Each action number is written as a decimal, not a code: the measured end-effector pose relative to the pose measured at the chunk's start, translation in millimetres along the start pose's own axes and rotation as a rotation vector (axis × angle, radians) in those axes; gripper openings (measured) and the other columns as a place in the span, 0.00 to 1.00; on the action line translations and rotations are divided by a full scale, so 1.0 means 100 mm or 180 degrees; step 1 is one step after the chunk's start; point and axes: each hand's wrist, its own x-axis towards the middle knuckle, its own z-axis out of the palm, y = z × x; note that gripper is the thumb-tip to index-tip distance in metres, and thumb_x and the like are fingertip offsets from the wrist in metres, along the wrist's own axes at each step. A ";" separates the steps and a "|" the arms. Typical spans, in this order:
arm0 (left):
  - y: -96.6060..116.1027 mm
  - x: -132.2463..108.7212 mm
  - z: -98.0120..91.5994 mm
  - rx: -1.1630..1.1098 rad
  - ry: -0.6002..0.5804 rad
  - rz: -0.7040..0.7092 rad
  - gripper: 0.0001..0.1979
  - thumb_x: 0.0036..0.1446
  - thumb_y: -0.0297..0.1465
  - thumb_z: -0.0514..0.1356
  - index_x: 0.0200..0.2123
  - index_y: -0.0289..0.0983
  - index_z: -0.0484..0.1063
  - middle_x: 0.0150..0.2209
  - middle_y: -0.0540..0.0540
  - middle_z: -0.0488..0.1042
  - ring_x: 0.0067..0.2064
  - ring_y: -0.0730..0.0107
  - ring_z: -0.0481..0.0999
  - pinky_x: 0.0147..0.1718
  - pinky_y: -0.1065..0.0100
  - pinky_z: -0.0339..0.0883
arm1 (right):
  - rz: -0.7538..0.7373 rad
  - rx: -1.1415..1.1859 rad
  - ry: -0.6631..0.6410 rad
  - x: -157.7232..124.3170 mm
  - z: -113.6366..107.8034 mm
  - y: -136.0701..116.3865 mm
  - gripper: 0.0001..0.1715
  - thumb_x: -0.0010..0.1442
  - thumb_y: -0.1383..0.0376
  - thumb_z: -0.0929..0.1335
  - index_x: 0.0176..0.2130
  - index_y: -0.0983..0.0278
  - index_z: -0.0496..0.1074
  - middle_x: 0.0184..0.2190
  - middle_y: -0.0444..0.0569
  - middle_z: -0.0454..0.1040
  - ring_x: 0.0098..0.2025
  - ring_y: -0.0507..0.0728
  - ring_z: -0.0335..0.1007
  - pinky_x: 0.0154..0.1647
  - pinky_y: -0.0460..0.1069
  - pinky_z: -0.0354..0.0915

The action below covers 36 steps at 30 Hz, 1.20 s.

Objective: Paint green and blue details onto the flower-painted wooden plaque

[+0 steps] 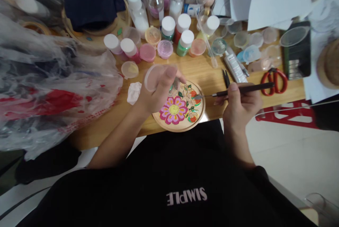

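The left hand (155, 97) holds a small clear container (153, 78) by the far left of the round floral disc (176, 126); the right hand (241, 104) pinches a dark-handled tool (238, 89), tip at the disc's right; the disc lies at the table's (215, 111) near edge.

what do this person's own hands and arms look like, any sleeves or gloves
The left grip and right grip are bare human hands, no gloves or watch visible. The bare forearms run into black fabric sleeves of a black shirt with SIMPLE in pale capital lettering.
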 end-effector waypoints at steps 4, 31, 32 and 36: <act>-0.02 -0.01 0.00 -0.0051 0.0021 0.0032 0.32 0.69 0.57 0.49 0.26 0.43 0.79 0.23 0.46 0.75 0.24 0.67 0.74 0.26 0.61 0.65 | -0.0023 -0.0025 0.0033 0.01 0.01 -0.01 0.21 0.60 0.47 0.75 0.32 0.59 0.70 0.16 0.35 0.68 0.17 0.52 0.71 0.18 0.48 0.70; -0.03 0.00 0.01 -0.0027 0.0052 -0.0048 0.33 0.68 0.59 0.48 0.26 0.43 0.78 0.23 0.46 0.75 0.25 0.67 0.75 0.26 0.61 0.65 | -0.0033 0.0037 -0.0012 0.02 0.03 -0.01 0.20 0.59 0.48 0.76 0.31 0.58 0.71 0.16 0.35 0.68 0.15 0.51 0.68 0.17 0.49 0.70; -0.03 0.00 0.01 -0.0016 0.0050 -0.0050 0.33 0.68 0.59 0.48 0.25 0.43 0.78 0.22 0.46 0.75 0.25 0.67 0.75 0.26 0.61 0.65 | -0.0041 0.0043 -0.0013 0.02 0.03 -0.01 0.20 0.59 0.48 0.76 0.31 0.58 0.71 0.16 0.35 0.68 0.14 0.51 0.68 0.17 0.49 0.69; -0.04 0.00 0.01 -0.0024 0.0048 -0.0083 0.34 0.67 0.60 0.47 0.25 0.43 0.76 0.23 0.45 0.76 0.25 0.66 0.75 0.26 0.61 0.65 | -0.0051 -0.0039 -0.0006 0.01 0.02 -0.01 0.20 0.59 0.47 0.75 0.31 0.58 0.71 0.16 0.35 0.68 0.15 0.52 0.69 0.17 0.49 0.70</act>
